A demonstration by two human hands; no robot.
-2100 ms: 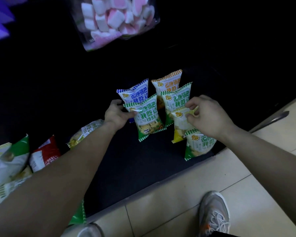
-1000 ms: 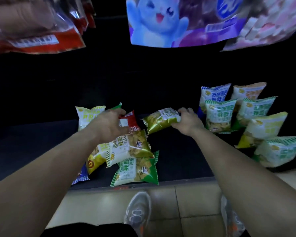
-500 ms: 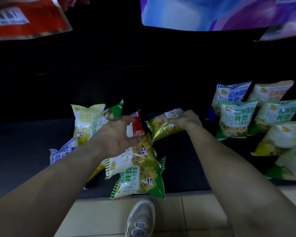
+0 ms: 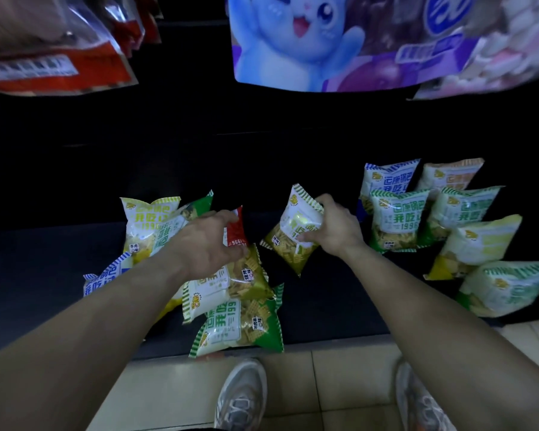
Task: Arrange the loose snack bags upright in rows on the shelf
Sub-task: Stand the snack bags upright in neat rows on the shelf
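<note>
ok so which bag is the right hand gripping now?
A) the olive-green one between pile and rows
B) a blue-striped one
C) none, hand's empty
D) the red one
A: the right hand grips the olive-green bag, held apart from the loose pile; the red bag is in the grip of the left hand.

Bare dark shelf (image 4: 318,293) lies open between the loose pile (image 4: 231,318) and the standing rows (image 4: 395,219).

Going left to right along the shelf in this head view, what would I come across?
A yellow bag → left hand → red bag → olive bag → right hand holding it → standing rows of bags.
</note>
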